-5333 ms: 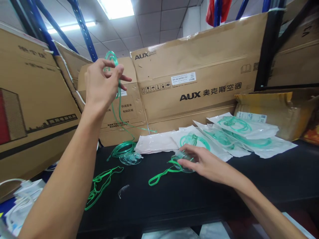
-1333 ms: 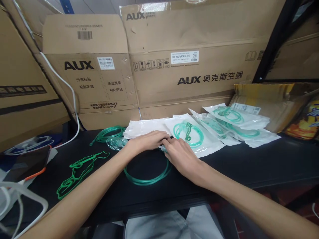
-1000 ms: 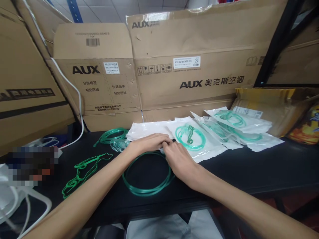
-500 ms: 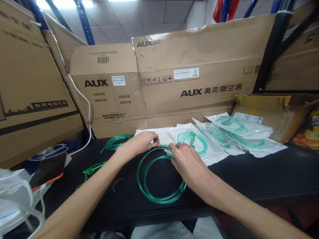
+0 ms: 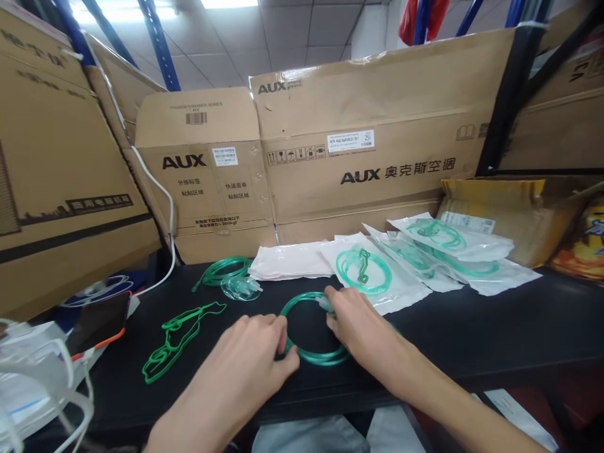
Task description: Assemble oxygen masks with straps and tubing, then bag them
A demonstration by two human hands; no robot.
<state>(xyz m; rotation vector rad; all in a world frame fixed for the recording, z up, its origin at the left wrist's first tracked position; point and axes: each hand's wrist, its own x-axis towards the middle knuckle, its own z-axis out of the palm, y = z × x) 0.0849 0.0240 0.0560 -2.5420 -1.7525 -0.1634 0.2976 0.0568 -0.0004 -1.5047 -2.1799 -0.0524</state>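
While our right hand [image 5: 365, 324] grips the clear connector [image 5: 324, 303] and our left hand [image 5: 250, 358], half-curled, its pinch unclear, sits at the near-left edge of the green coil [image 5: 321, 360] on the black table [image 5: 476, 330], we should probably lay the loops evenly.

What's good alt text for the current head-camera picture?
Bare left hand and right hand touching a coil of translucent green plastic tubing on a black tabletop; flat white packets lie beyond, tangled green straps to the left.
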